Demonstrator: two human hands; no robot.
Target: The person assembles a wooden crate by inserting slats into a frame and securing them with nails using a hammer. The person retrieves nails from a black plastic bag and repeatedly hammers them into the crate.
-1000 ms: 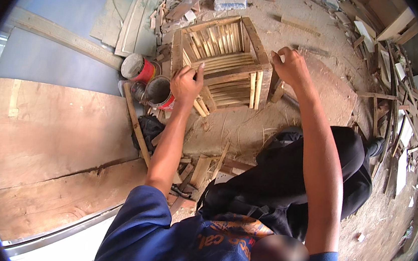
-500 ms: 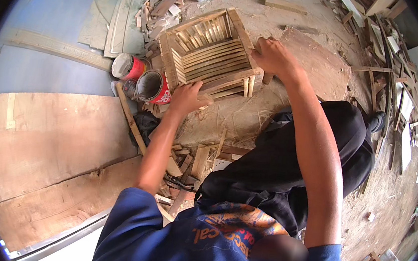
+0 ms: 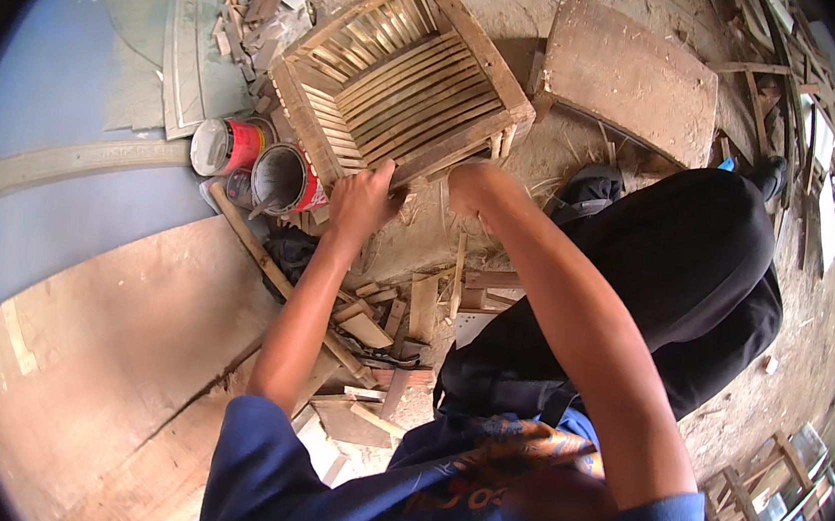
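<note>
Gripping the slatted wooden crate [image 3: 418, 100] at its near corner, left hand [image 3: 359, 199] was clenched. Right hand [image 3: 478, 189] curled close by; couldn't tell whether it held anything. Crate sat just beside two red buckets [image 3: 312, 190].

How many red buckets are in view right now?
2. One red bucket is beside the near-left part of the wooden crate; the other red bucket is just left of it, slightly farther away. More could be hidden.
</note>
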